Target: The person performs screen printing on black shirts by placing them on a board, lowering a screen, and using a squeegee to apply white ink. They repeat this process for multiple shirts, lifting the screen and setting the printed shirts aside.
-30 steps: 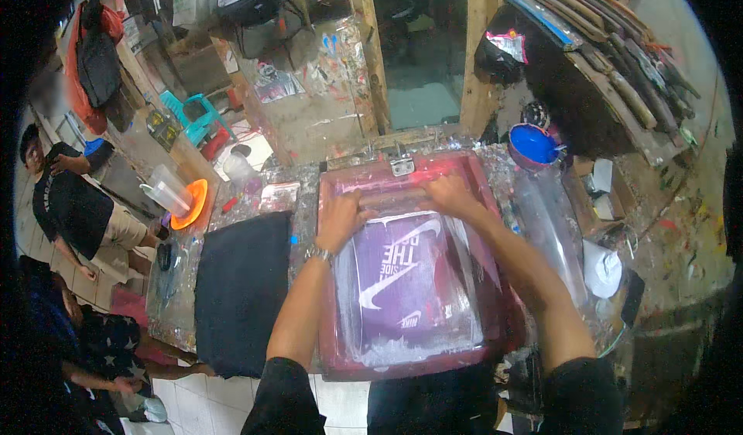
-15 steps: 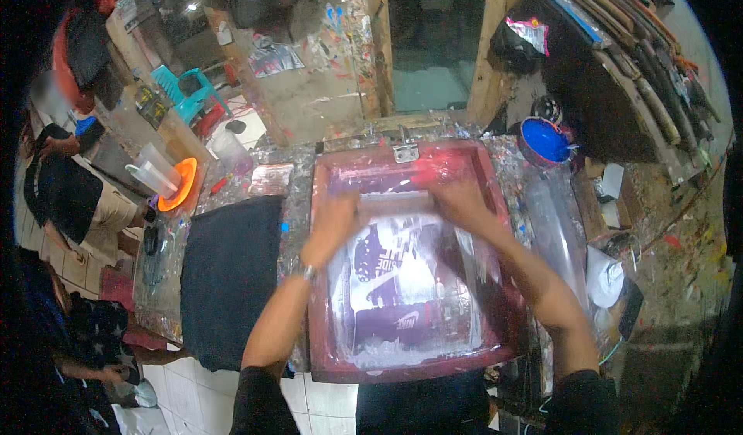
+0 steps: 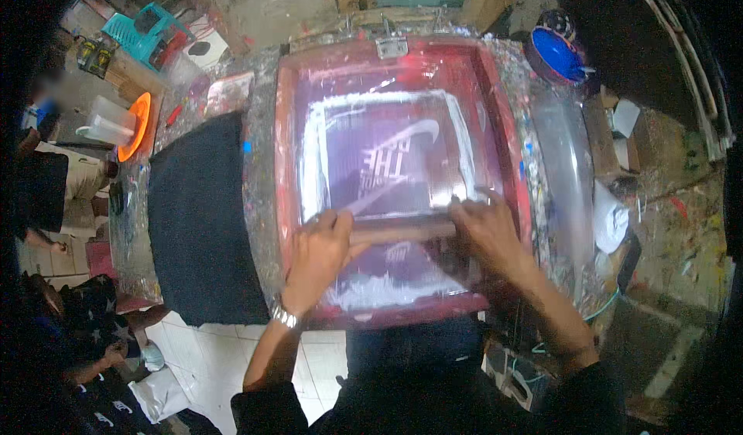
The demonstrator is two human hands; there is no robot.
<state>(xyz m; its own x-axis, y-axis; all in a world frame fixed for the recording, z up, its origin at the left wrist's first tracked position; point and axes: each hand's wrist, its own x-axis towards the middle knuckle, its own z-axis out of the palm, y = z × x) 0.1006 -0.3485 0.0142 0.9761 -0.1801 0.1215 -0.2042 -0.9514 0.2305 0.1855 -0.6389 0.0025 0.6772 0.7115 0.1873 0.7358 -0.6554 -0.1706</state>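
A wooden-handled squeegee (image 3: pixel 402 232) lies crosswise on the mesh of a screen printing frame (image 3: pixel 505 156). My left hand (image 3: pixel 323 243) grips its left end, with a metal watch on that wrist. At the other end my right hand (image 3: pixel 489 226) is closed round the squeegee, slightly smeared by motion. Through the purplish mesh (image 3: pixel 348 137) show pale lettering and curved swoosh shapes. White ink (image 3: pixel 402 289) borders the printed area and is heaped along the near side. A metal hinge clamp (image 3: pixel 392 46) holds the frame's far edge.
Left of the frame lies a black cloth (image 3: pixel 203 226). Beyond it a clear pitcher (image 3: pixel 112 121) stands by an orange plate (image 3: pixel 138 129). At the far right is a bowl of blue ink (image 3: pixel 556 54). Other people (image 3: pixel 97 319) are at the left edge. A teal chair (image 3: pixel 147 32) stands behind.
Both hands have drawn the squeegee from the far end of the screen toward me, leaving the mesh behind it more evenly purple. The view has tilted down.
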